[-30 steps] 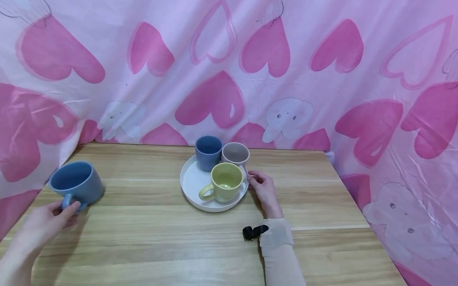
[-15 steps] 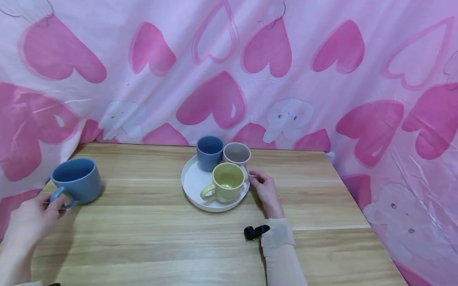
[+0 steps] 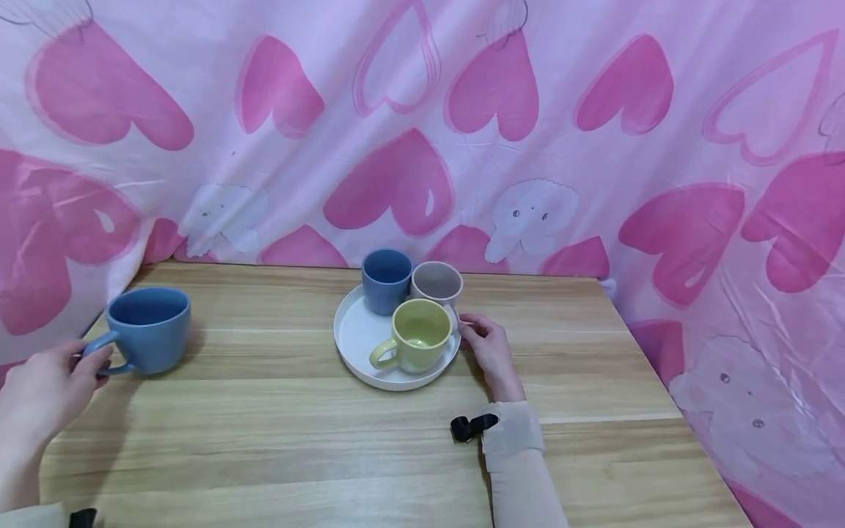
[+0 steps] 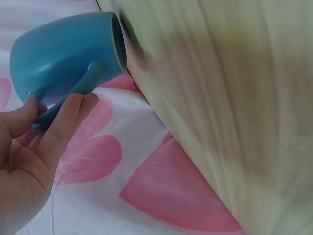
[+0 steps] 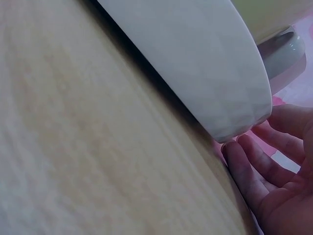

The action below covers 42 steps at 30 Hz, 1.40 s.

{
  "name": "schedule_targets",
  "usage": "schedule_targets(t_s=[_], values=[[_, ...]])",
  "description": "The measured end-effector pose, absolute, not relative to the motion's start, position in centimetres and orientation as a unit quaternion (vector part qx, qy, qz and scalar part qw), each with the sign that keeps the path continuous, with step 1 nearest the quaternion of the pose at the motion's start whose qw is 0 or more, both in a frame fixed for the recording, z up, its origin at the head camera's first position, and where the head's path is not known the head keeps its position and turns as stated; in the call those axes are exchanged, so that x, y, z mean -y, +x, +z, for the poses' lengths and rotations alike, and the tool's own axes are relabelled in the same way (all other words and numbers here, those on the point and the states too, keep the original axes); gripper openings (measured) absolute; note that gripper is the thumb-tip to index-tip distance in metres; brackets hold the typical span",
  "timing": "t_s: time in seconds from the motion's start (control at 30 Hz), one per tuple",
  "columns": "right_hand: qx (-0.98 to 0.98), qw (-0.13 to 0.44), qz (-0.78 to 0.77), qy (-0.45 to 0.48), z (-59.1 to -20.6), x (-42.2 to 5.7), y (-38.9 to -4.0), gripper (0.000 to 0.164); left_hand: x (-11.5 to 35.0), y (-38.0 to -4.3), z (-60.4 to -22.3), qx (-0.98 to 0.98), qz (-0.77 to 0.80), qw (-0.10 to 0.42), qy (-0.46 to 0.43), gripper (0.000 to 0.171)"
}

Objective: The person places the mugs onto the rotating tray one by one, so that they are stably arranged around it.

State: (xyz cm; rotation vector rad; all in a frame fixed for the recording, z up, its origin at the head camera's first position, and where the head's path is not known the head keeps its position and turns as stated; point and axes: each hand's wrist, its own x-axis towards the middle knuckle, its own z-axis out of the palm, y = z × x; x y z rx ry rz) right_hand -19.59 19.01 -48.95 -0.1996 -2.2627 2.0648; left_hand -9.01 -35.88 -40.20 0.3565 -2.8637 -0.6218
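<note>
By its handle, my left hand (image 3: 49, 396) grips a blue mug (image 3: 158, 345) over the table's left side. The left wrist view shows fingers and thumb closed on that handle, on the blue mug (image 4: 63, 56). On the right, my right hand (image 3: 491, 359) holds the rim of a round white plate (image 3: 353, 345); in the right wrist view the fingers (image 5: 244, 166) lie against the edge of the plate (image 5: 195, 63). Standing on it are a second blue cup (image 3: 386, 293), a greyish-pink mug (image 3: 438, 279) and a yellow-green mug (image 3: 417, 348), whose handle points left.
The wooden table (image 3: 277, 440) reaches back to a pink curtain (image 3: 297, 183) printed with hearts, which hangs behind and along both sides. A black wrist-camera mount (image 3: 473, 427) sticks out from the band on the right forearm.
My left hand has turned the blue mug, so its handle has swung from the front to the left; the hand has shifted left. My right hand and the plate look unmoved.
</note>
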Motion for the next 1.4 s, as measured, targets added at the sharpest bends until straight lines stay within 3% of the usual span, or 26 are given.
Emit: schedule_targets(t_s=[0.13,0.43,0.67,1.0,1.4], values=[[0.736,0.04,0.673,-0.063,-48.9,-19.2,-19.6,0.026,34.9,-9.3,-40.0,0.962,-0.223,0.125,0.093,0.03],[0.738,0.028,0.671,-0.067,-48.9,-19.2,-19.5,0.026,31.2,-10.5,-39.3,0.94,-0.314,0.124,0.044,0.035],[0.741,0.036,0.667,-0.07,-49.2,-18.9,-19.3,0.025,28.7,-11.9,-39.9,0.871,-0.483,0.062,-0.061,0.035],[0.735,0.038,0.674,-0.065,-49.3,-19.3,-19.4,0.026,25.5,-15.3,-40.4,0.801,-0.574,-0.051,-0.166,0.038],[0.732,0.033,0.678,-0.065,-49.1,-19.1,-19.5,0.026,24.4,-17.8,-40.5,0.774,-0.587,-0.081,-0.225,0.029]])
